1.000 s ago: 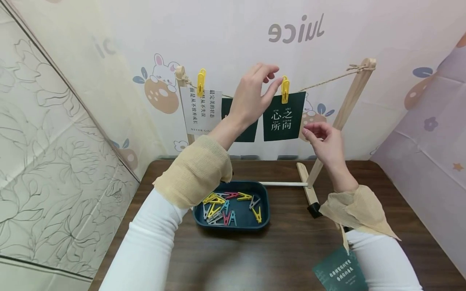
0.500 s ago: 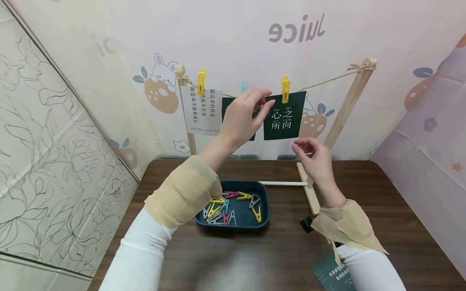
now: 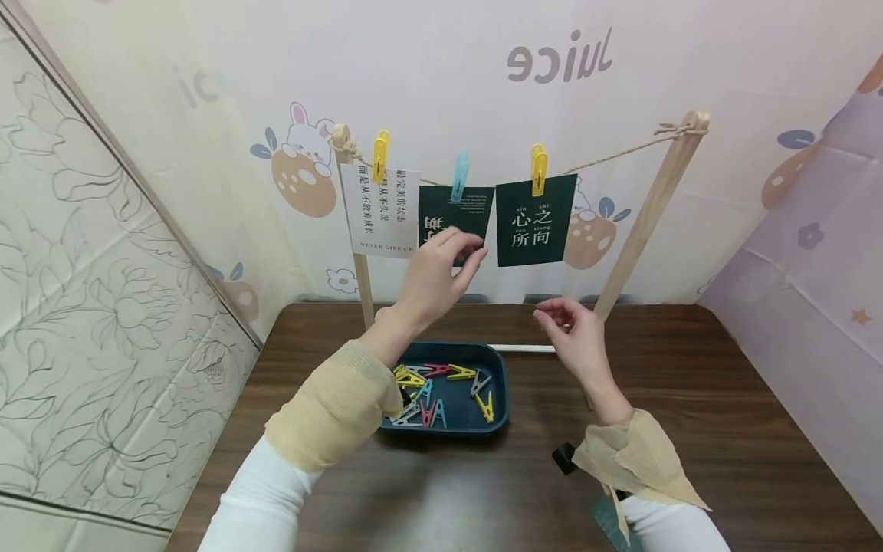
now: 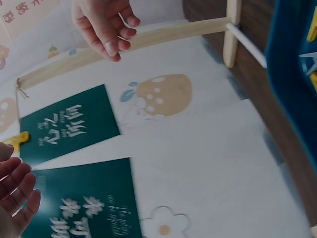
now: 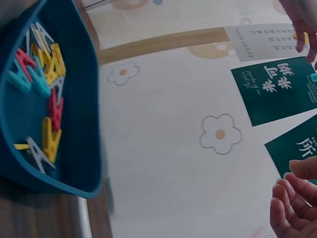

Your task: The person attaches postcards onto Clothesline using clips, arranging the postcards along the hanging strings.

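Three cards hang from a twine line (image 3: 614, 156) at the back: a white card (image 3: 382, 222) under a yellow clothespin (image 3: 380, 157), a dark green card (image 3: 476, 217) under a blue clothespin (image 3: 460, 178), and another dark green card (image 3: 534, 230) under a yellow clothespin (image 3: 539, 170). My left hand (image 3: 438, 276), empty with loosely bent fingers, overlaps the lower part of the middle card in the head view. Below the right-hand card, my right hand (image 3: 574, 337) is likewise empty, fingers relaxed. Both hands also show in the right wrist view, the right hand (image 5: 297, 203) at bottom right.
A dark blue tray (image 3: 506, 395) of coloured clothespins (image 3: 485, 406) stands on the brown table (image 3: 455, 491). Wooden posts (image 3: 648, 215) carry the twine, with a white rod (image 3: 524, 349) low between them. Another green card (image 3: 610, 523) lies partly under my right forearm.
My left hand has come down and left from beside the right-hand yellow clothespin, uncovering the blue one. My right hand has moved down and left, away from the hanging cards.
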A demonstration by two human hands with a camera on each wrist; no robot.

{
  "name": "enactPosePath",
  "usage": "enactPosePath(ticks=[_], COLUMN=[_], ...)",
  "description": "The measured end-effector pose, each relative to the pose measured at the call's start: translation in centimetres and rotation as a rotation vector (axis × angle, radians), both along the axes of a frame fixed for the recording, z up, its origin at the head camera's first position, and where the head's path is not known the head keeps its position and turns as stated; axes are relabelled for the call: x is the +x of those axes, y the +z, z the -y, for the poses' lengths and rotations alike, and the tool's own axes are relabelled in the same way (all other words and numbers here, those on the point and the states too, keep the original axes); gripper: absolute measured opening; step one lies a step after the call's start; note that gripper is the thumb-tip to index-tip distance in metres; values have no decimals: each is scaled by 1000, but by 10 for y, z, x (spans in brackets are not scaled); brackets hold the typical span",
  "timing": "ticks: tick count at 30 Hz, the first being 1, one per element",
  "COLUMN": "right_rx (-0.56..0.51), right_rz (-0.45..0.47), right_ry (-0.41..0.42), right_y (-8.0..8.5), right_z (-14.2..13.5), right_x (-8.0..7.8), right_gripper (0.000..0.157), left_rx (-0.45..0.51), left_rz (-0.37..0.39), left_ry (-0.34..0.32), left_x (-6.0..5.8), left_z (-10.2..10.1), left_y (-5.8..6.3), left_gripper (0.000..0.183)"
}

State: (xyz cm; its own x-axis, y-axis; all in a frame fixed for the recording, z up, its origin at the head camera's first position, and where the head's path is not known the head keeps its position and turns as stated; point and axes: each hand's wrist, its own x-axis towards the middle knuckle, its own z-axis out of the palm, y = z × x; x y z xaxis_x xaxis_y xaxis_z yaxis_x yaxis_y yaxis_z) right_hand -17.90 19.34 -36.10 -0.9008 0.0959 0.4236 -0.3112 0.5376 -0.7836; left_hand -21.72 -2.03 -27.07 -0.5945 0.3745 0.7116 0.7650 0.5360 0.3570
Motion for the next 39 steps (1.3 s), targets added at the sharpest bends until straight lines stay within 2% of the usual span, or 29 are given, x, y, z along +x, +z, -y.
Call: enactPosePath(ticks=[7, 13, 18, 24, 28, 33, 39], right_rx=[-36, -91, -158, -62, -18, 15, 29], right_rz=[1, 23, 67, 137, 165, 186, 245], right_ry=[-3, 7, 12, -59, -87, -117, -123], right_y=[-18, -34, -49, -65, -74, -86, -100], right_z=[4, 8, 13, 19, 20, 23, 27], right_x=[5, 7, 8, 11, 12, 14, 16], right_gripper=[13, 11, 10, 10, 9, 7, 9], left_rx=[34, 24, -8, -44, -53, -61, -90], left_rz=[24, 104, 190, 305, 350, 396, 479], left_ry=[29, 59, 111, 169, 200, 223, 283], left_x=[0, 3, 6, 11, 14, 17, 22], left_z=[11, 19, 24, 32, 37, 42, 48], left_y=[-29, -48, -65, -88, -106, -125, -148], left_gripper=[17, 15, 16, 17, 16, 19, 21])
